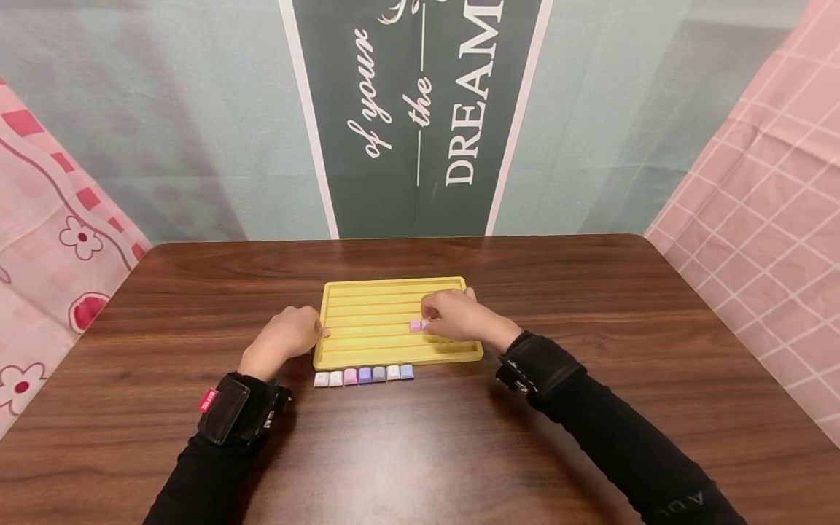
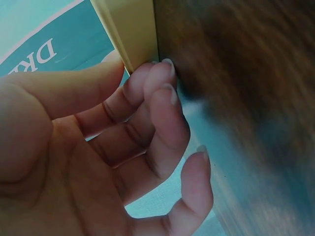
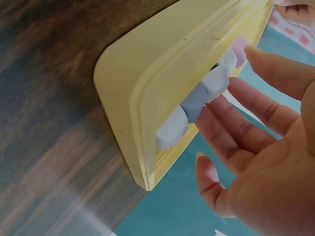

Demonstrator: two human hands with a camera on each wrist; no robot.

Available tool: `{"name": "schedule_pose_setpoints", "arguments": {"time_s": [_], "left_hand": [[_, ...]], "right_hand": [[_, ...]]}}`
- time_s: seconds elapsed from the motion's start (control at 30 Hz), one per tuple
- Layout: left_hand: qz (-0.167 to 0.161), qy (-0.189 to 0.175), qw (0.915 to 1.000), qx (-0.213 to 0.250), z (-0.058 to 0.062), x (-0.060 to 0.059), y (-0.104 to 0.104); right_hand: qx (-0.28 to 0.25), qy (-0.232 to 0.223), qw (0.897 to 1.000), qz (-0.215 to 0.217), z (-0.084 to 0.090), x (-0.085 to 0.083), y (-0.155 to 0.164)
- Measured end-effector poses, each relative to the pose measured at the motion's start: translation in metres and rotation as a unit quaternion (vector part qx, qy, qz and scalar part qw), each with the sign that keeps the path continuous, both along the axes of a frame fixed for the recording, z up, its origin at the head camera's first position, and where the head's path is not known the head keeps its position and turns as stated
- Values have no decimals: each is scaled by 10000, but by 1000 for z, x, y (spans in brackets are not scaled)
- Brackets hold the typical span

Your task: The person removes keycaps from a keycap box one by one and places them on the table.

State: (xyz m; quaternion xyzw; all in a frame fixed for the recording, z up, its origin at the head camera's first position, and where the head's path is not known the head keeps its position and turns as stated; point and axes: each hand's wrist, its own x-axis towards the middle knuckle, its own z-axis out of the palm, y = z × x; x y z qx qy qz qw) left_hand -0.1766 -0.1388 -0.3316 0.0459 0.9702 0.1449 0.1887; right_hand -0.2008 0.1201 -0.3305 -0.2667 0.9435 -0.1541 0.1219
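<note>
Cloths: 3 hung up — lettered teal cloth [image 1: 249, 109] at back, pink floral cloth [image 1: 39, 197] L, pink grid cloth [image 1: 774, 168] R.
Table [image 1: 459, 452]: 1, brown wood.
Tray [image 1: 374, 319]: 1, yellow, ridged, on tbl.
L hand [image 1: 286, 339]: thumb + fingers pinch tray's L edge.
R hand [image 1: 456, 317]: fingers bent at tray caps [image 3: 194, 102] — can't tell if gripping; blocks most from above.
Caps: 5 visible in tray; 7 table caps [image 1: 364, 375] lined up just beside near edge.

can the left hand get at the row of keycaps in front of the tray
Probably yes: the keycap row lies uncovered on the table close to the left hand, though that hand would first have to release the yellow tray.
</note>
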Motion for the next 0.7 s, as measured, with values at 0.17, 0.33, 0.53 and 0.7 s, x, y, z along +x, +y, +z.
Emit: {"name": "schedule_pose_setpoints", "arguments": {"time_s": [0.17,0.33,0.53,0.7], "left_hand": [[-4,7,10000,15,-1,0,0],[-12,10,10000,13,-1,0,-1],[-7,13,10000,-23,-1,-1,-1],[-27,-4,10000,-75,-1,-1,0]], "right_hand": [[67,58,10000,2,1,0,-4],[103,119,9999,64,1,1,-7],[129,66,9999,71,1,0,-9],[129,128,9998,82,0,-1,-10]]}}
